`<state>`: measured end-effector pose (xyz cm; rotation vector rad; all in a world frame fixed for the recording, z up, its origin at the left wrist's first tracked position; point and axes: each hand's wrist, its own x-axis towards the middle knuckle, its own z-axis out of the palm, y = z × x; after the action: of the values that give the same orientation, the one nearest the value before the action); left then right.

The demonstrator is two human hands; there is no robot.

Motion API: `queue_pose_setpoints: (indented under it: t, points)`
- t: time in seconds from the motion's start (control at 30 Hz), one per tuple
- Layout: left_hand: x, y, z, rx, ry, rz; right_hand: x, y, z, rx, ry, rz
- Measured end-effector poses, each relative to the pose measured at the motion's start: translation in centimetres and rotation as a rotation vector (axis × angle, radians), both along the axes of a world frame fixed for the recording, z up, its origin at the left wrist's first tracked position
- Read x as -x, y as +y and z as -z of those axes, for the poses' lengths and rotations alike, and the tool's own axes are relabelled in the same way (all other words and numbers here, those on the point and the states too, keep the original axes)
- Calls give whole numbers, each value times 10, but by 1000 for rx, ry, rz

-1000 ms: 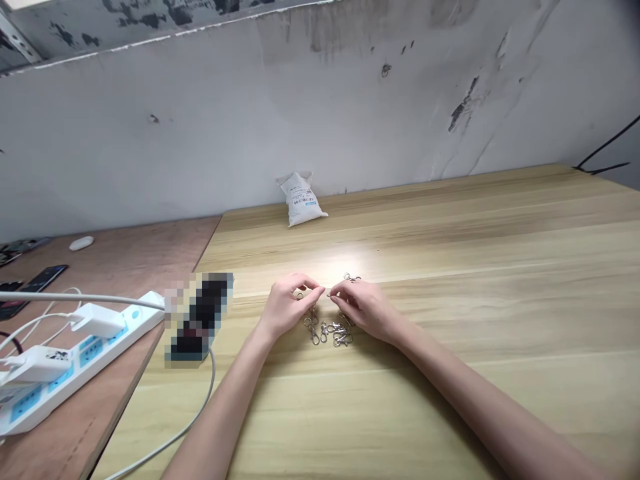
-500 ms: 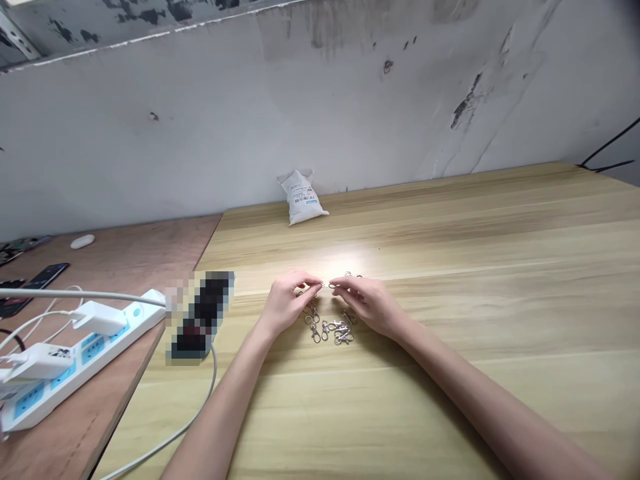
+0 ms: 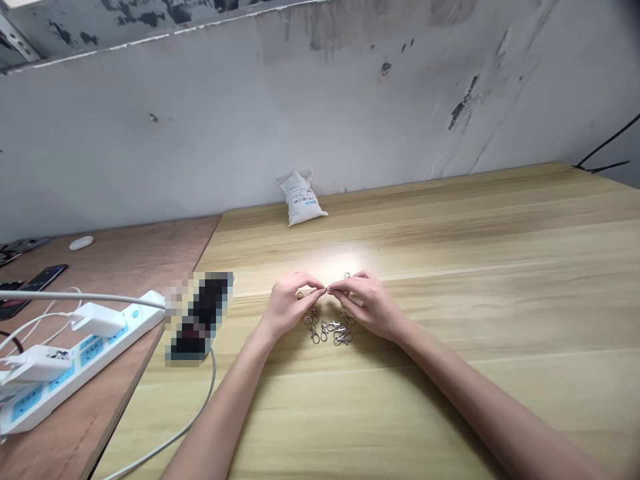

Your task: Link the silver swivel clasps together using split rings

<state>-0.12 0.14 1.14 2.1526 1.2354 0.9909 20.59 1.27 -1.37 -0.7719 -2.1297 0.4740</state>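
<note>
My left hand (image 3: pixel 293 301) is closed in a pinch, thumb and forefinger together. Its fingertips meet those of my right hand (image 3: pixel 370 303), which pinches a small metal ring (image 3: pixel 327 289) that barely shows between the two hands. What the left fingertips hold is too small and covered to name. Below the hands, several silver swivel clasps (image 3: pixel 343 335) lie in a loose pile on the wooden table. Another clasp (image 3: pixel 313 330) rests beneath the left hand, and a ring (image 3: pixel 347 275) peeks out behind the right fingers.
A white plastic packet (image 3: pixel 303 200) stands against the wall at the back. To the left are a blurred-out phone-like object (image 3: pixel 203 317), a cable (image 3: pixel 210 387) and a white power strip (image 3: pixel 93 353) with chargers plugged in.
My hands have come together: the small gap between the fingertips has closed, and the metal ring that showed in the right fingers is now mostly hidden. The pile looks unchanged.
</note>
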Motion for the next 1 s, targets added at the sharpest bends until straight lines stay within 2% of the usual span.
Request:
queue_pose_setpoints:
  t: [0.27,0.43,0.67,0.83,1.0]
  points:
    - [-2,-1,-4,-10,-14,-29,-1,-2,-5,81,46,-15]
    - [-2,-1,-4,40,-67,-9,-1,-1,-2,83,28,6]
    - [-4,-3,-6,20,-61,-7,-2,0,0,110,32,25]
    - [-6,-5,-6,77,-120,-56,-1,0,0,37,-36,56]
    - [-10,-6,-8,70,-152,-50,3,-3,-4,-104,-137,177]
